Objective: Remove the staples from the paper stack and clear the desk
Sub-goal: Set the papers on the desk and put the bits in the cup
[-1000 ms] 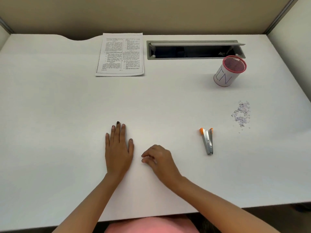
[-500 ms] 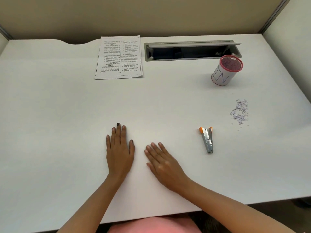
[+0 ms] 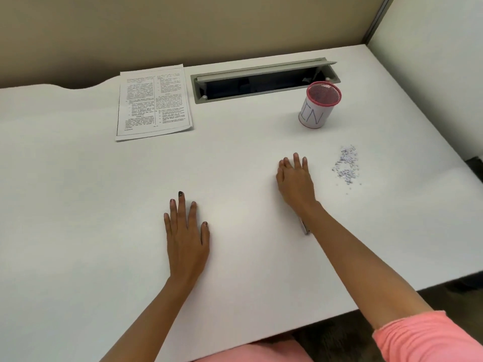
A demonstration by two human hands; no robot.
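— Where did the hands stand at that moment?

— I saw the left hand (image 3: 187, 231) lying flat on the white desk (image 3: 78, 205), palm down, fingers spread and holding nothing. The right hand (image 3: 295, 178) reached farther out and to the right, fingers extended and open above the desk, nothing in its grasp.

— And the staple remover?

— Only its grey metal end (image 3: 304, 227) showed, poking out from under the right wrist; the rest was hidden by the arm, so I could not tell whether the wrist touched it.

— The paper stack?

— The paper stack (image 3: 154, 103) lay at the far side of the desk, left of centre, printed side up, well apart from both hands. Just to its right sat the grey cable slot (image 3: 264, 81) with its lid raised.

— Anything else on the desk?

— A pink-rimmed mesh cup (image 3: 317, 107) wrapped in a white label stood upright at the far right, near the slot's end. A scatter of small loose bits (image 3: 346, 165) lay nearer, just right of the right hand's fingertips.
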